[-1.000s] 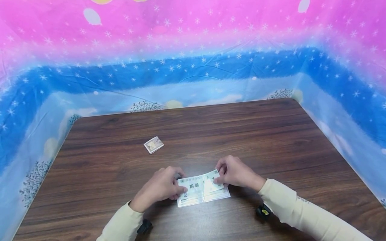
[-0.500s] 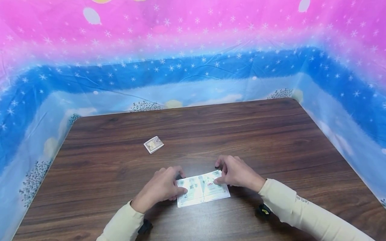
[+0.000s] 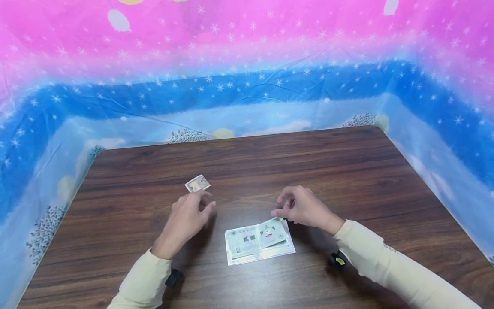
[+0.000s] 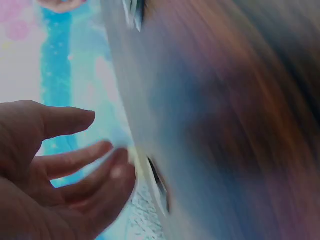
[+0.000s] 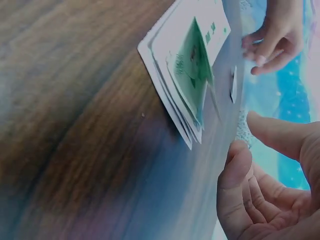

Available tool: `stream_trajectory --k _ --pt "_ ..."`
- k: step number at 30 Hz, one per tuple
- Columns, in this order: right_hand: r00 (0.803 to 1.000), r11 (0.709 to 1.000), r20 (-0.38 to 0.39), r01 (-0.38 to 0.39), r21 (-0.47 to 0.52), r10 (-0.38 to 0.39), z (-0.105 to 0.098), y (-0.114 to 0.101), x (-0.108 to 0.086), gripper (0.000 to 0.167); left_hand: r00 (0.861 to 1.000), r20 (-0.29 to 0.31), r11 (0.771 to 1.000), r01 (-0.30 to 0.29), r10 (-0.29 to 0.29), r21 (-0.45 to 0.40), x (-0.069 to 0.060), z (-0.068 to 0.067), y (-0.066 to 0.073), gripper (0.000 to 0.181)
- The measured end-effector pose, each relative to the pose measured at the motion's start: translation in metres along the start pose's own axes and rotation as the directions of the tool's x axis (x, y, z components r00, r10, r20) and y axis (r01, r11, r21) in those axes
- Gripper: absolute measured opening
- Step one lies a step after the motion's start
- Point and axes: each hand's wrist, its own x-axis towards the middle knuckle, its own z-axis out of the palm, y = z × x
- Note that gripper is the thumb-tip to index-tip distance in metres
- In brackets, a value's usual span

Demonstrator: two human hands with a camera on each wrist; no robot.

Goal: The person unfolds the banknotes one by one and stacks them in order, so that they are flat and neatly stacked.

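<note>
A stack of greenish paper notes [image 3: 243, 245], printed like banknotes and creased across the middle, lies on the table in front of me. In the right wrist view the stack [image 5: 170, 55] has its edges slightly fanned and its top note lifted. My left hand [image 3: 183, 221] hovers left of the stack, fingers loosely bent and holding nothing. Just beyond its fingertips lies a small folded brownish note [image 3: 197, 183], partly covered by the hand in the head view. Over the stack's far right corner is my right hand [image 3: 305, 208]; thumb and fingers are apart, with nothing between them.
The dark wood-grain table [image 3: 347, 171] has rounded far corners. A pink and blue snowflake-patterned cloth [image 3: 247, 86] hangs round its back and sides. Dark wrist cameras sit under both cream sleeves [image 3: 370, 244].
Both hands have let go of the note stack. The left moved away left and forward toward the folded note; the right rose slightly. The stack stays in place, its top note raised at the right.
</note>
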Motion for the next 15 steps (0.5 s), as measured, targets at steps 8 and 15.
stream_trajectory --k 8,15 --pt "0.995 0.984 -0.010 -0.100 0.150 0.102 -0.002 0.003 0.015 0.025 0.986 0.149 0.984 0.054 -0.080 0.168 0.008 -0.001 -0.014 0.059" --pt "0.968 0.884 0.065 -0.248 0.396 0.242 0.001 0.004 0.027 0.033 0.974 0.224 0.984 -0.007 -0.034 0.180 0.014 0.005 -0.011 0.055"
